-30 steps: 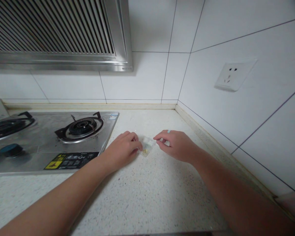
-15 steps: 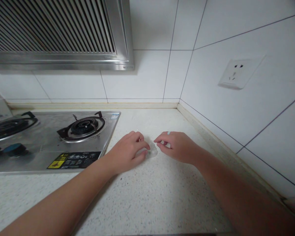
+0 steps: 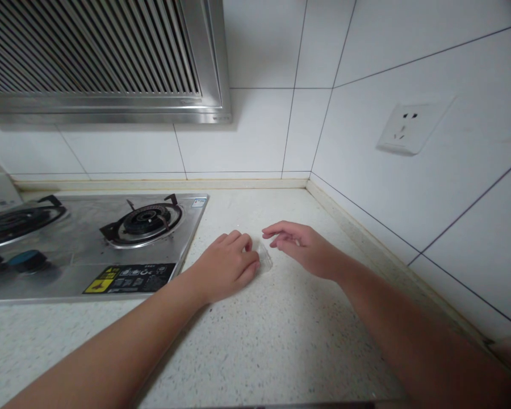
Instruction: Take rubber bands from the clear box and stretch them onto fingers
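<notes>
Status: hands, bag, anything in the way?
Left hand at clear bag, grip unclear. Right hand loosely open near it. Bag on counter, left hand hiding part.

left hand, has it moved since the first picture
Yes. The left hand has shifted to the right, farther from the right edge of the stove.

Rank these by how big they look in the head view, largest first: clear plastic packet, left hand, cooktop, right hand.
1. Cooktop
2. Left hand and right hand: too alike to rank
3. Clear plastic packet, judged by its visible part; the left hand covers some of it
</notes>
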Motion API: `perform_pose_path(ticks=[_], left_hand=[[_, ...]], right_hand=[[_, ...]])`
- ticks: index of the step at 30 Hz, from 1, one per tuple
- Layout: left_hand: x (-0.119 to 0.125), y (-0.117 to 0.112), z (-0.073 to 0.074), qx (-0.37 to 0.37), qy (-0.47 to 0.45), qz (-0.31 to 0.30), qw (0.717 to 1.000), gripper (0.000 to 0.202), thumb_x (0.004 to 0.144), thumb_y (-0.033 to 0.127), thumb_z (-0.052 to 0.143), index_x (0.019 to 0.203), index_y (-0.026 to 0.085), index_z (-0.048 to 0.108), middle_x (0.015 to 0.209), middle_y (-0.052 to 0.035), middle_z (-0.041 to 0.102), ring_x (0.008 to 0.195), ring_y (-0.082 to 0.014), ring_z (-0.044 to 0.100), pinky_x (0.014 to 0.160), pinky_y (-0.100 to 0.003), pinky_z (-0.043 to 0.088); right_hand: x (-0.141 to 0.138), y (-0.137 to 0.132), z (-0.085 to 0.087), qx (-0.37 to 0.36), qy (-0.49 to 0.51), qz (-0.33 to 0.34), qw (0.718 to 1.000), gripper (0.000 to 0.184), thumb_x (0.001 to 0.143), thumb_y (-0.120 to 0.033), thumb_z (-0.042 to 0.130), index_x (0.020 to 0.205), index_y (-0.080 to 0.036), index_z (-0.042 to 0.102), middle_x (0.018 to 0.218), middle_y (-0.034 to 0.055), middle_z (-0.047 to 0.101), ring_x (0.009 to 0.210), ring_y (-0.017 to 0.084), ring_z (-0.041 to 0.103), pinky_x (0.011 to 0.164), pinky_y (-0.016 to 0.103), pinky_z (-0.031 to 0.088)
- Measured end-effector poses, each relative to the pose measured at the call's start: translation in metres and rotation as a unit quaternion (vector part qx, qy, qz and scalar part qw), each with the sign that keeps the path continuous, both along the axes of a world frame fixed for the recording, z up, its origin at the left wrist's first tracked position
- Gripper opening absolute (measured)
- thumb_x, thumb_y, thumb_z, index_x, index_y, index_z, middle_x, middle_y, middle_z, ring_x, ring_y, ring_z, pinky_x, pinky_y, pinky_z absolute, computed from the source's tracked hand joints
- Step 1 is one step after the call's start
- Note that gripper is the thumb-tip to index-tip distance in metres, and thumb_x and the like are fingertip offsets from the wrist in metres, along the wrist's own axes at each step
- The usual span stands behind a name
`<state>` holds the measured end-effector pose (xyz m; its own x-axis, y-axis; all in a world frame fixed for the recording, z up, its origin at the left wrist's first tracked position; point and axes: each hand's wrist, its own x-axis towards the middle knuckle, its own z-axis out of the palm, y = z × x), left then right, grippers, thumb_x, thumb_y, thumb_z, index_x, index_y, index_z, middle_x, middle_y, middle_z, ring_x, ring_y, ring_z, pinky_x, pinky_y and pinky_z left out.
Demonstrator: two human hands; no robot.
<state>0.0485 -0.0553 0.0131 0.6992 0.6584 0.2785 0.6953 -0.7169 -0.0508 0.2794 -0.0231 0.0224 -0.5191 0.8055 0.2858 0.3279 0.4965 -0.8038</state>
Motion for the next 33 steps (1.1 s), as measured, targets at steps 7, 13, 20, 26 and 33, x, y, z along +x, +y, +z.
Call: perform_pose_path(ticks=[7,13,20,26,33], left_hand=[[0.007,-0.001,-0.001,0.001,-0.003,-0.001,1.000,0.023,0.100,0.031,0.051,0.093,0.019,0.069,0.097,-0.0081,0.058,0.096,-0.0263,0.051,0.085,-0.042,0.044],[0.008,-0.002,0.000,-0.017,-0.022,-0.005,1.000,0.020,0.097,0.029,0.056,0.089,0.018,0.070,0.096,-0.0076,0.059,0.096,-0.0258,0.052,0.086,-0.041,0.044],[0.007,-0.002,-0.002,-0.026,-0.035,-0.015,0.999,0.021,0.096,0.029,0.056,0.087,0.015,0.067,0.095,-0.0082,0.060,0.094,-0.0261,0.053,0.084,-0.042,0.044],[0.002,0.002,-0.002,-0.077,-0.114,-0.040,0.990,0.009,0.093,0.023,0.059,0.088,0.017,0.065,0.091,-0.0062,0.061,0.093,-0.0244,0.054,0.083,-0.036,0.044],[-0.003,0.009,-0.002,-0.164,-0.315,0.104,0.929,0.027,0.099,0.035,0.053,0.079,0.019,0.062,0.073,-0.0002,0.060,0.070,-0.0182,0.054,0.065,-0.029,0.038]], right_hand=[[-0.002,0.004,0.001,-0.224,0.300,0.155,0.914,0.065,0.101,-0.065,0.025,0.138,-0.019,0.052,0.140,0.0173,0.058,0.110,0.028,0.065,0.097,0.049,0.046],[-0.003,0.003,0.000,-0.237,0.284,0.156,0.916,0.072,0.098,-0.073,0.027,0.139,-0.019,0.051,0.138,0.0176,0.059,0.108,0.028,0.064,0.094,0.047,0.044],[-0.005,0.003,0.000,-0.252,0.268,0.147,0.918,0.075,0.096,-0.075,0.028,0.136,-0.017,0.053,0.131,0.0176,0.062,0.103,0.027,0.065,0.089,0.044,0.046],[-0.004,0.001,0.001,-0.242,0.256,0.153,0.923,0.074,0.096,-0.075,0.031,0.134,-0.017,0.055,0.128,0.0166,0.063,0.100,0.025,0.065,0.086,0.041,0.047],[-0.002,-0.001,0.004,-0.225,0.249,0.156,0.929,0.071,0.097,-0.074,0.032,0.133,-0.017,0.055,0.126,0.0157,0.064,0.096,0.024,0.067,0.083,0.040,0.048]])
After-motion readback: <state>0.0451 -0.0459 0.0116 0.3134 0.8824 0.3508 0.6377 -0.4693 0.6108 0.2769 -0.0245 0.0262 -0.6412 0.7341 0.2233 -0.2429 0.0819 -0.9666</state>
